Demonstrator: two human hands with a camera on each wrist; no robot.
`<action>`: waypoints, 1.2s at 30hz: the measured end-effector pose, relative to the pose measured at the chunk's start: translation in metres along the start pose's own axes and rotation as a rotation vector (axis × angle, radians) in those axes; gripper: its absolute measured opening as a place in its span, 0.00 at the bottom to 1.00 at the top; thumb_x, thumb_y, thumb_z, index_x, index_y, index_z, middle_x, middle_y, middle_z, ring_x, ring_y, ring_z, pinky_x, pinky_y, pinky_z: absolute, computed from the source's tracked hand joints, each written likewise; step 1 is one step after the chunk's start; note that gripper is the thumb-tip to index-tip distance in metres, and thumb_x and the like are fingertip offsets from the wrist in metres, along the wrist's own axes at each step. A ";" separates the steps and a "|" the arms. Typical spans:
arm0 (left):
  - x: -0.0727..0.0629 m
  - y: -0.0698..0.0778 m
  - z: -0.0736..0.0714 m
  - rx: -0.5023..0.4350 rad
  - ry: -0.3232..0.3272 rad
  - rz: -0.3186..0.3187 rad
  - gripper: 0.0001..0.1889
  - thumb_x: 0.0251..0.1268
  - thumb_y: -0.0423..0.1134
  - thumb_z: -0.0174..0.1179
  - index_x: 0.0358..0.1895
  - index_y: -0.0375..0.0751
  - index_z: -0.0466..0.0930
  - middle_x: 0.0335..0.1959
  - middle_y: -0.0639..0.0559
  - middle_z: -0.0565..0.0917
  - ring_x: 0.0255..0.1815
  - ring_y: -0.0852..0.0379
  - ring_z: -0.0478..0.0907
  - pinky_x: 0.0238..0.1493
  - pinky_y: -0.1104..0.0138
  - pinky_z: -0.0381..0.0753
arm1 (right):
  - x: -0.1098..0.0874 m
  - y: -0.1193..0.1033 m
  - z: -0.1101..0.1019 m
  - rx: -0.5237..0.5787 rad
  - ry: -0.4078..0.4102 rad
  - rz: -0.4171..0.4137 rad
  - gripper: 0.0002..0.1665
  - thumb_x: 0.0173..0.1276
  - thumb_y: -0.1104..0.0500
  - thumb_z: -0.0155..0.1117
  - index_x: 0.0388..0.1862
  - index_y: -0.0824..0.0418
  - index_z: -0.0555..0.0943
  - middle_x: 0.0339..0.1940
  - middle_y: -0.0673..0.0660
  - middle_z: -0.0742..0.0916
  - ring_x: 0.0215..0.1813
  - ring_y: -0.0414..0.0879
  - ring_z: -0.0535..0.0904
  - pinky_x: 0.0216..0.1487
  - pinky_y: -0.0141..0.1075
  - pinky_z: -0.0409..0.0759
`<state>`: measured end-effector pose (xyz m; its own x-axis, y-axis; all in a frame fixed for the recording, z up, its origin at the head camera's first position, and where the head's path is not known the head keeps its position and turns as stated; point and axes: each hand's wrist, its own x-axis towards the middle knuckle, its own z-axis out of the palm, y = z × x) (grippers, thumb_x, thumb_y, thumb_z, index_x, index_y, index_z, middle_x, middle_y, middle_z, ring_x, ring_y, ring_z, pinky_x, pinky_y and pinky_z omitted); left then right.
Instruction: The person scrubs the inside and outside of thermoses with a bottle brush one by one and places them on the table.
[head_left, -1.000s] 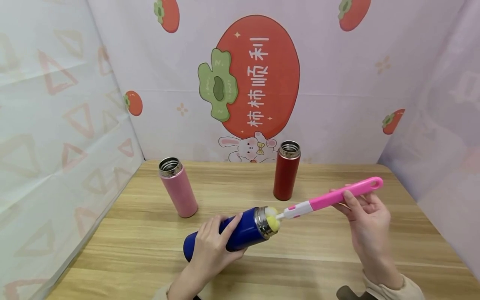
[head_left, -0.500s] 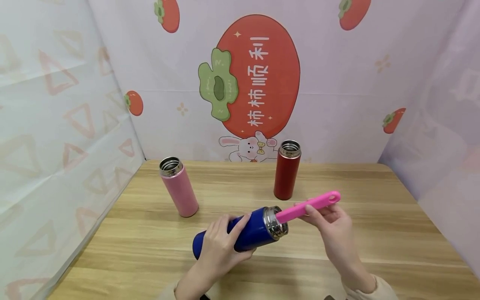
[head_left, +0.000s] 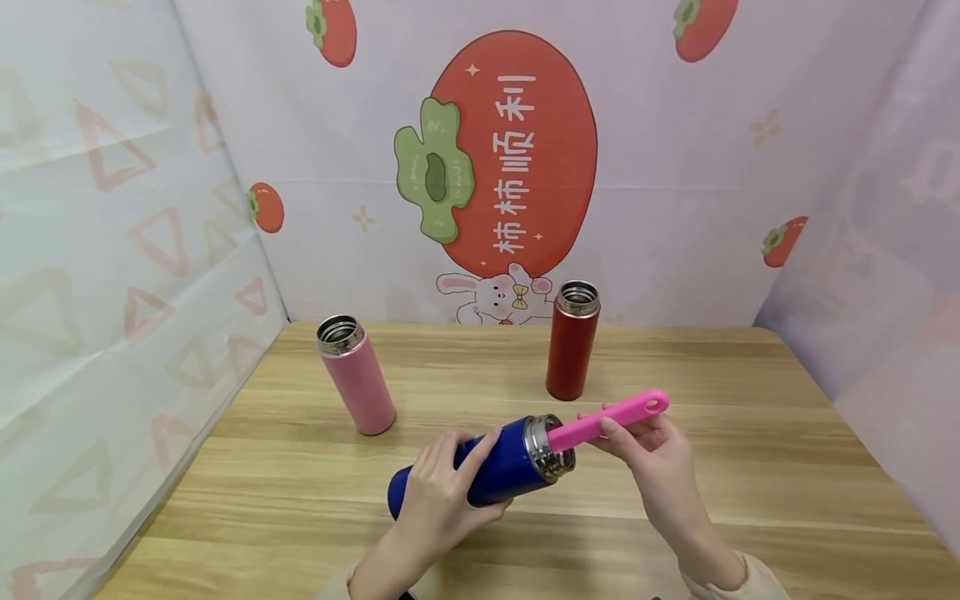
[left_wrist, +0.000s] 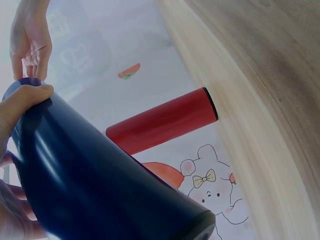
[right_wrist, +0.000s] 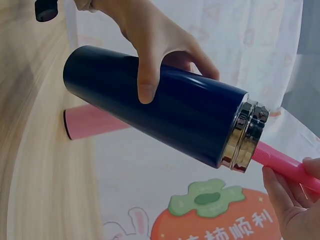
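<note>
Nearest the viewer, the left hand (head_left: 438, 492) wraps its curled fingers (right_wrist: 148, 75) over the blue flask (head_left: 480, 471), which is held off the table (head_left: 787, 500), tilted, with its steel mouth pointing toward 2 o'clock; the thumb lies beneath the barrel. At 3 o'clock from the flask, the right hand (head_left: 645, 462) pinches the pink brush handle (head_left: 611, 421) between thumb and fingertips (right_wrist: 280, 192), the remaining fingers loosely bent; the handle enters the flask mouth, its brush head hidden inside, and its looped end rises toward 2 o'clock. Farther back, at 10 o'clock from the blue flask, a pink flask (head_left: 356, 375) stands open-mouthed on the table, leaning slightly in the head view; at 1 o'clock, nearer the backdrop, a red flask (head_left: 572, 340) stands upright and uncapped. Behind it hangs the backdrop (head_left: 517, 158), printed with a large persimmon and a rabbit.
</note>
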<state>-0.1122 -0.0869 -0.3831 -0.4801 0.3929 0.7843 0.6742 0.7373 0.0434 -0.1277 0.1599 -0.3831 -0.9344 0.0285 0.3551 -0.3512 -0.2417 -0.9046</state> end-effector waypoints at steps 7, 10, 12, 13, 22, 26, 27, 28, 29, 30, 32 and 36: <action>-0.003 -0.001 0.000 -0.001 0.001 -0.003 0.44 0.20 0.52 0.74 0.55 0.47 0.71 0.33 0.46 0.74 0.31 0.53 0.73 0.31 0.61 0.75 | -0.004 -0.039 0.023 -0.063 0.091 0.086 0.10 0.61 0.69 0.55 0.41 0.72 0.70 0.34 0.58 0.85 0.38 0.49 0.82 0.42 0.40 0.76; -0.004 -0.002 0.000 0.002 0.004 -0.003 0.45 0.20 0.52 0.74 0.55 0.47 0.71 0.33 0.47 0.74 0.31 0.53 0.73 0.31 0.61 0.75 | -0.003 -0.043 0.022 -0.046 0.099 0.087 0.08 0.62 0.70 0.54 0.40 0.71 0.70 0.34 0.56 0.85 0.38 0.48 0.82 0.42 0.39 0.76; -0.004 -0.003 0.000 0.001 0.006 -0.001 0.45 0.20 0.52 0.74 0.55 0.47 0.71 0.33 0.47 0.74 0.31 0.53 0.73 0.31 0.61 0.75 | -0.003 -0.043 0.021 -0.029 0.095 0.074 0.07 0.62 0.70 0.53 0.40 0.70 0.71 0.34 0.58 0.85 0.38 0.49 0.82 0.43 0.39 0.76; -0.004 -0.003 0.000 0.002 0.007 0.000 0.45 0.20 0.52 0.74 0.55 0.47 0.71 0.33 0.47 0.74 0.31 0.53 0.73 0.31 0.61 0.75 | -0.003 -0.044 0.021 -0.021 0.091 0.064 0.07 0.62 0.70 0.52 0.40 0.70 0.71 0.34 0.59 0.85 0.38 0.49 0.82 0.43 0.39 0.76; -0.006 -0.005 -0.001 0.007 -0.006 0.001 0.45 0.21 0.52 0.74 0.56 0.47 0.71 0.34 0.46 0.75 0.31 0.53 0.74 0.31 0.61 0.75 | 0.002 -0.036 0.003 0.104 0.062 -0.067 0.10 0.63 0.72 0.51 0.43 0.76 0.69 0.35 0.63 0.84 0.40 0.53 0.81 0.43 0.42 0.75; -0.008 -0.006 -0.002 0.015 -0.011 -0.004 0.45 0.20 0.52 0.74 0.56 0.47 0.71 0.34 0.46 0.75 0.31 0.53 0.74 0.30 0.61 0.75 | 0.006 -0.037 -0.006 0.260 0.063 -0.149 0.10 0.62 0.74 0.50 0.42 0.77 0.70 0.33 0.63 0.83 0.39 0.55 0.81 0.41 0.42 0.76; -0.009 -0.007 -0.002 0.019 -0.009 -0.002 0.45 0.20 0.52 0.74 0.56 0.47 0.71 0.34 0.47 0.75 0.31 0.53 0.74 0.30 0.61 0.75 | 0.007 -0.039 -0.007 0.304 0.053 -0.163 0.10 0.62 0.75 0.49 0.42 0.77 0.70 0.33 0.63 0.83 0.39 0.55 0.81 0.41 0.42 0.76; -0.009 -0.007 -0.003 0.022 -0.007 0.000 0.45 0.20 0.52 0.74 0.56 0.46 0.72 0.33 0.47 0.75 0.31 0.54 0.74 0.30 0.61 0.75 | 0.007 -0.042 -0.008 0.335 0.047 -0.169 0.09 0.62 0.76 0.48 0.42 0.77 0.71 0.33 0.63 0.83 0.39 0.56 0.81 0.41 0.42 0.75; -0.009 -0.008 -0.003 0.025 -0.004 0.003 0.45 0.20 0.52 0.74 0.55 0.46 0.72 0.33 0.47 0.74 0.31 0.54 0.74 0.30 0.61 0.75 | 0.007 -0.048 -0.005 0.333 0.073 -0.157 0.08 0.61 0.75 0.50 0.40 0.76 0.71 0.31 0.62 0.83 0.38 0.55 0.82 0.41 0.42 0.75; -0.010 -0.008 -0.003 0.026 -0.001 0.006 0.44 0.20 0.52 0.74 0.55 0.46 0.72 0.33 0.47 0.74 0.31 0.54 0.74 0.30 0.61 0.75 | 0.007 -0.050 -0.006 0.358 0.071 -0.158 0.08 0.61 0.76 0.49 0.40 0.76 0.72 0.31 0.62 0.83 0.38 0.55 0.82 0.41 0.43 0.75; -0.010 -0.009 -0.003 0.027 0.001 0.014 0.44 0.20 0.52 0.74 0.55 0.46 0.72 0.33 0.47 0.74 0.31 0.54 0.73 0.31 0.61 0.75 | 0.006 -0.055 -0.006 0.380 0.072 -0.157 0.09 0.62 0.77 0.46 0.40 0.75 0.72 0.31 0.63 0.83 0.37 0.55 0.82 0.40 0.43 0.75; -0.010 -0.009 -0.004 0.029 0.007 0.025 0.45 0.20 0.52 0.74 0.55 0.46 0.72 0.33 0.47 0.74 0.31 0.54 0.73 0.31 0.61 0.74 | 0.007 -0.059 -0.011 0.446 0.080 -0.170 0.12 0.62 0.80 0.43 0.39 0.76 0.74 0.30 0.65 0.83 0.36 0.55 0.82 0.39 0.43 0.75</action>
<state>-0.1111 -0.1001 -0.3886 -0.4593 0.4074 0.7893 0.6690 0.7432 0.0057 -0.1138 0.1848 -0.3297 -0.8736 0.1738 0.4545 -0.4560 -0.6186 -0.6399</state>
